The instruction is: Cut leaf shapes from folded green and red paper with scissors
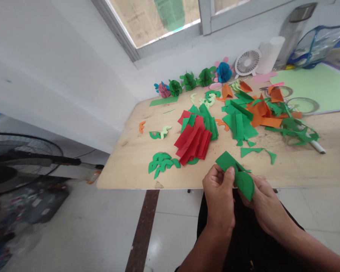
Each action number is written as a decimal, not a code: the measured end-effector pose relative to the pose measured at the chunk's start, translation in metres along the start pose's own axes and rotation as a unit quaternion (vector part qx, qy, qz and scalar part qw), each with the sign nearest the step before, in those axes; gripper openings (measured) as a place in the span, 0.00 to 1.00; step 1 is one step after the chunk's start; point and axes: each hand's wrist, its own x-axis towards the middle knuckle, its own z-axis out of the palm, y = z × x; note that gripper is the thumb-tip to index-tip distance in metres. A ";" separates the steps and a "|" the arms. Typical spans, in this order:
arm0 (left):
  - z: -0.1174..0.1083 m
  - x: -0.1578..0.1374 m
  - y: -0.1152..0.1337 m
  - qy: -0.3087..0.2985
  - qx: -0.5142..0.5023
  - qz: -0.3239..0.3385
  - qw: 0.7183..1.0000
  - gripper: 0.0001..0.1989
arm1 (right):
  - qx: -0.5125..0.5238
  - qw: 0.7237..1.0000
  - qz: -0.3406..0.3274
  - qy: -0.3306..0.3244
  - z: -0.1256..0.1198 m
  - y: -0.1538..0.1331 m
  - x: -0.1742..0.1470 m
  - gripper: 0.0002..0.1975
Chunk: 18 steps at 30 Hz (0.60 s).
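Observation:
My left hand (219,190) pinches a folded piece of green paper (226,160) between thumb and fingers, just over the table's front edge. A cut runs into the paper, and a rounded green flap (246,185) hangs from its lower right. Behind that flap, my right hand (265,198) is closed at the paper's right side; its fingertips are partly hidden, so I cannot tell whether a tool is in them too. Folded red paper pieces (194,141) lie fanned in a pile beyond my left hand. Wavy green cut-outs (161,163) rest to the left.
Green folded papers (239,122), orange papers (263,113) and green scraps (297,130) cover the table's right side, with a white marker (317,146) among them. Paper honeycomb figures (189,80), a small white fan (247,62) and a bottle (296,34) stand along the wall.

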 end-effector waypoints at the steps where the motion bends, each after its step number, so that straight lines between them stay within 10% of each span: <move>1: 0.000 0.001 0.001 -0.003 0.004 -0.002 1.000 0.05 | -0.002 1.000 0.002 0.002 0.000 0.000 0.000 0.23; 18: -0.010 0.014 0.012 -0.070 0.089 0.003 0.994 0.04 | 0.072 0.991 0.112 -0.013 -0.006 -0.008 -0.005 0.25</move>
